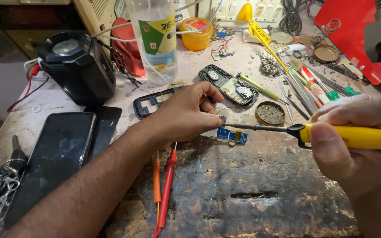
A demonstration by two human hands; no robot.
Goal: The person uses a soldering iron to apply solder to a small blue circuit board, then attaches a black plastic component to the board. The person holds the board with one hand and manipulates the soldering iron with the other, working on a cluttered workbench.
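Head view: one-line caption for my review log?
Left hand steadies a small blue circuit board on a worn workbench while the right hand touches a yellow-handled soldering iron to it.

Scarred, stained wooden workbench fills the view, its dark top chipped; a pale switchboard lines the wall behind.

Soldering iron: we note a yellow handle with a black collar.
Circuit board: we see blue with a small gold patch.
Probes: we count one orange, one red.
Phone: we find it glossy black.
Jar: yellow with a red label.
Bottle: clear, label yellow and green.
Workbench: we see scorched black over tan.
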